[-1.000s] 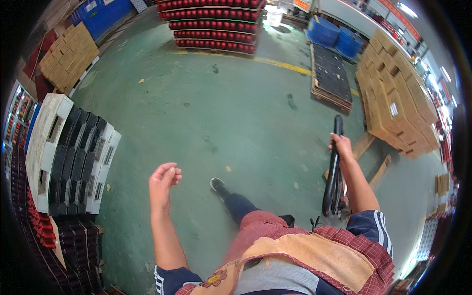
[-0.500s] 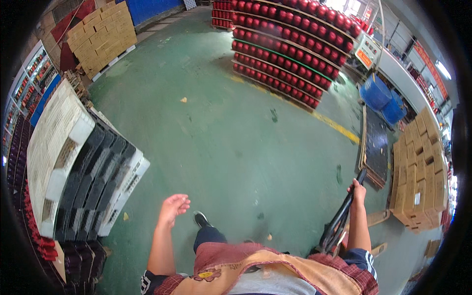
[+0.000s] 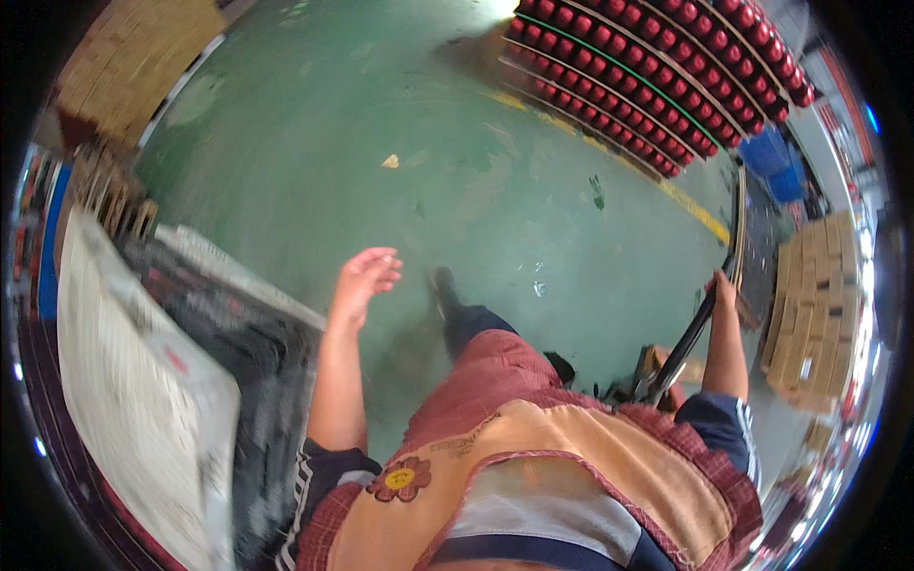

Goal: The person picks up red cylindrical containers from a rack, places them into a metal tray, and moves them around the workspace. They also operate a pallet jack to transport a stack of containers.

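Black handle (image 3: 690,333), gripped in the right hand (image 3: 725,293); left hand (image 3: 360,285) bare.
Right fingers (image 3: 713,282): closed around the handle's upper part, the bar slanting down toward a red-checked and tan apron (image 3: 581,433). Left fingers: loosely curled, partly open, holding nothing, raised above the green floor (image 3: 428,219). Left of the left forearm: white and black pallets (image 3: 143,390), stacked, blurred. Beyond the right hand: brown cartons (image 3: 809,314), piled high; blue tubs (image 3: 771,162) farther off. Upper right: round red items (image 3: 619,71) in tiers, near a yellow floor line (image 3: 695,209). Upper left: further cartons, stacked.
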### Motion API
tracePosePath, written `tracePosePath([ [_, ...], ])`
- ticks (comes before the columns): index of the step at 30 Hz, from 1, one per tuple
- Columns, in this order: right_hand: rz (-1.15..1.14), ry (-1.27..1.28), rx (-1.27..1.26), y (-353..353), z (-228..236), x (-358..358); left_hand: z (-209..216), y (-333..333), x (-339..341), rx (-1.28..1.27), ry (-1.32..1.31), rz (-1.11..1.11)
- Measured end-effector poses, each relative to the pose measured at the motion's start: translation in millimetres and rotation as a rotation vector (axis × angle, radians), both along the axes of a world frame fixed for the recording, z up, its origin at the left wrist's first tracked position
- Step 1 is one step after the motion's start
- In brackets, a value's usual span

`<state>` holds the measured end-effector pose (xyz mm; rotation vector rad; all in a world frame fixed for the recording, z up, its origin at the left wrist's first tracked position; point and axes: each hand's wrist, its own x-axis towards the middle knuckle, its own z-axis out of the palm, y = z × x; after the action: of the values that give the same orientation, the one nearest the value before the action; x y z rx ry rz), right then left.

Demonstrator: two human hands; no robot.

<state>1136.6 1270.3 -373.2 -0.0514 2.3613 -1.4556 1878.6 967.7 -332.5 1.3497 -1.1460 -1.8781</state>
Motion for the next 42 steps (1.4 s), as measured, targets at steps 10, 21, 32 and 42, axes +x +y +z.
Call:
tracePosePath([
  [10, -0.112, 0.048, 0.250, -347, 24, 128, -55, -420, 135, 0.164, -0.153, 0.198],
  [21, -0.114, 0.048, 0.474, -726, 44, 313, -70, -872, 363, 0.219, -0.420, 0.171],
  [32, -0.092, 0.059, 0.370, -1096, 72, 475, -9, -1485, 237, -0.198, -0.217, -0.330],
  [42, -0.252, -0.456, 0.099, -1477, 76, 554, -64, -1792, 316, 0.082, -0.252, -0.060],
])
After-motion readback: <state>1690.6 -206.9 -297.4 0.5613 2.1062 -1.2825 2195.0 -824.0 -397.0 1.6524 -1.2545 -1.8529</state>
